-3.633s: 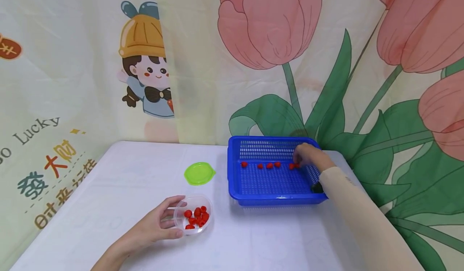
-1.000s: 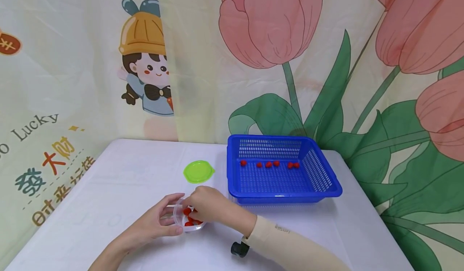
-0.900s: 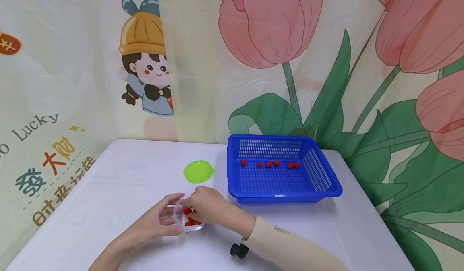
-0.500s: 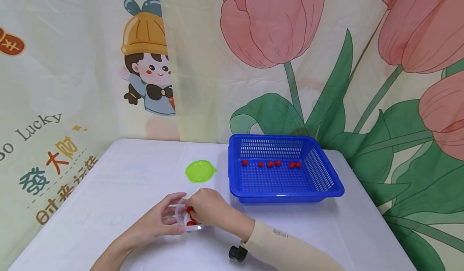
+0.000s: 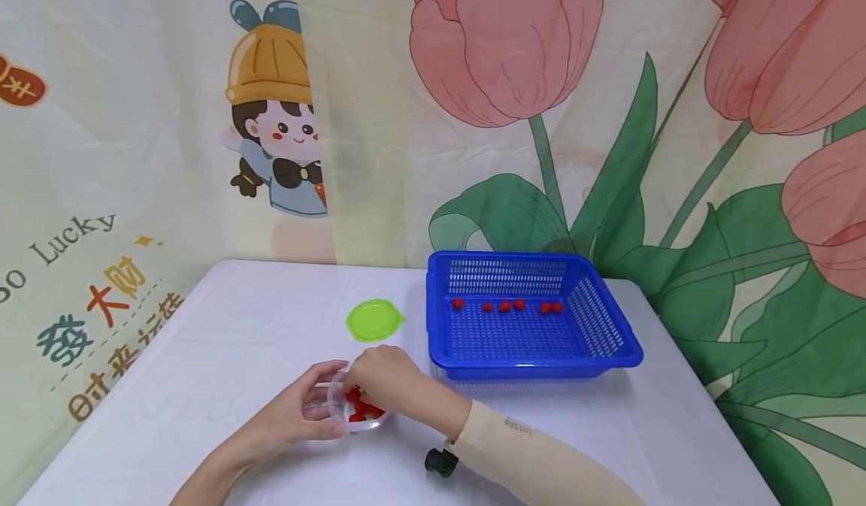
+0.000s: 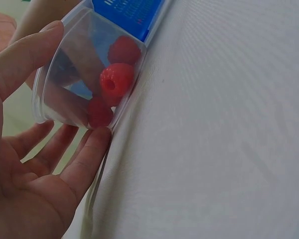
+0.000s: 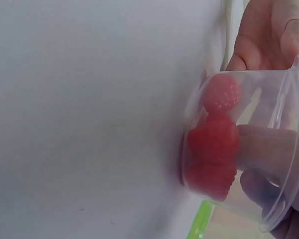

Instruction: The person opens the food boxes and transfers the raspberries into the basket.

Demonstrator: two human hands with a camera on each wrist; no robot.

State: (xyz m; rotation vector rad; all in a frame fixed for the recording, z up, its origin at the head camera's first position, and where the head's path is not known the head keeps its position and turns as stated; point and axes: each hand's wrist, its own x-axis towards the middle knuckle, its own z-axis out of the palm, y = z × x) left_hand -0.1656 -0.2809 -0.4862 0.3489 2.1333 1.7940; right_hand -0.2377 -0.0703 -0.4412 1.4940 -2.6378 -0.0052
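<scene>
My left hand [image 5: 307, 408] holds a clear plastic tub [image 5: 361, 425] from the left, its thumb and fingers curved around the wall. Several red raspberries [image 5: 365, 408] lie at the bottom. My right hand [image 5: 384, 377] reaches down into the tub; its fingertips are hidden in the head view. Through the clear wall in the right wrist view, one finger touches the raspberries [image 7: 214, 142], with the thumb apart from it. In the left wrist view, the tub [image 6: 72, 55] stands near the table with raspberries [image 6: 117, 78] against its base.
A blue plastic basket [image 5: 534, 373] stands to the right, with a row of several raspberries [image 5: 504, 306] on its floor. A green lid [image 5: 374, 320] lies behind the tub on the white-covered table [image 5: 284, 318]. A black wrist camera [image 5: 441, 462] hangs beneath the right forearm.
Since the oldest frame, my right hand has come from the basket's back right to the tub. Over the last half second it has lifted slightly, showing more raspberries. The left hand holds still.
</scene>
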